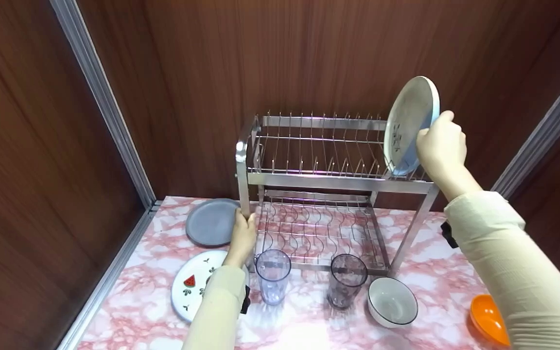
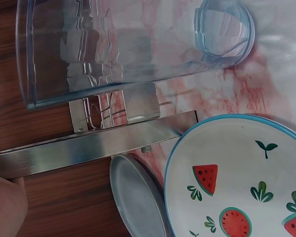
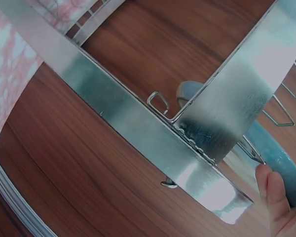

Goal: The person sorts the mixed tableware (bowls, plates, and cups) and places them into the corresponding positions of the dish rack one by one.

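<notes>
A two-tier metal dish rack point(image 1: 338, 183) stands against the back panel. My left hand point(image 1: 244, 238) grips its front left leg; the left wrist view shows the fingers around this flat metal upright point(image 2: 89, 148). At the upper tier's right end, my right hand point(image 1: 443, 146) holds a white plate point(image 1: 410, 112) with a blue back by its right edge. The plate stands nearly upright, its lower rim among the wires. In the right wrist view, fingertips point(image 3: 274, 190) press on its blue side point(image 3: 281, 153), partly behind the rack's metal bar.
Left of the rack lie a grey plate point(image 1: 212, 223) and a watermelon-patterned plate point(image 1: 200, 272). In front stand a clear bluish glass point(image 1: 273, 279), a dark glass point(image 1: 347, 282) and a white bowl point(image 1: 392, 301). An orange bowl point(image 1: 489, 318) sits far right, near the right sleeve.
</notes>
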The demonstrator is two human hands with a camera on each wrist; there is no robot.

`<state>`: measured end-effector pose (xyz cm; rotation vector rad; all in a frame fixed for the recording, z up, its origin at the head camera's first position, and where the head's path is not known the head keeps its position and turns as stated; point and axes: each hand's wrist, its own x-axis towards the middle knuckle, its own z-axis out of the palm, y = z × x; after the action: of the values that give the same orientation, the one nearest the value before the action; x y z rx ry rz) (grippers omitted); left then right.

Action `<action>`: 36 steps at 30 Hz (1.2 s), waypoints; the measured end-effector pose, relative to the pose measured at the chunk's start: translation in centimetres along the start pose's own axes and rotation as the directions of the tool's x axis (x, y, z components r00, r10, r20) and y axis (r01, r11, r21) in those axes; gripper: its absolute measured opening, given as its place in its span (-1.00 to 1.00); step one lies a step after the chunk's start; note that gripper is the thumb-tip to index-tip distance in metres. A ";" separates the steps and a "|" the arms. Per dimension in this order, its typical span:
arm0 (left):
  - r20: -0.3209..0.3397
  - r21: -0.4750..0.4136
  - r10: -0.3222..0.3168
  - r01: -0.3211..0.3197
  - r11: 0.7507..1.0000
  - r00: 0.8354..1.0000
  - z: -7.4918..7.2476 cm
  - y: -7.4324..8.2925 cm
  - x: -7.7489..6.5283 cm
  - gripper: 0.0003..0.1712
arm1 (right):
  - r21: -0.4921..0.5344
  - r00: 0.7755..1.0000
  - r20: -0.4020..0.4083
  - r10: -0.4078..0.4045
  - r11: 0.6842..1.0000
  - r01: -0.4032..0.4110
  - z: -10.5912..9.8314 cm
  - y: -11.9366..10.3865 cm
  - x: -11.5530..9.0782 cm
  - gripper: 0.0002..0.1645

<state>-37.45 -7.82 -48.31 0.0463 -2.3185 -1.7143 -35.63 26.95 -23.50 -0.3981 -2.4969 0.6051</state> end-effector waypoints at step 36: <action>0.001 0.002 -0.003 0.003 1.000 1.000 0.0 0.0 -0.2 -0.57 | 0.104 0.997 0.083 0.007 0.994 -0.015 -0.8 1.4 -0.7 -0.49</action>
<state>-37.29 -7.78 -48.30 0.0489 -2.3224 -1.7139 -34.38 28.07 -23.91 -0.3540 -2.5287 0.7680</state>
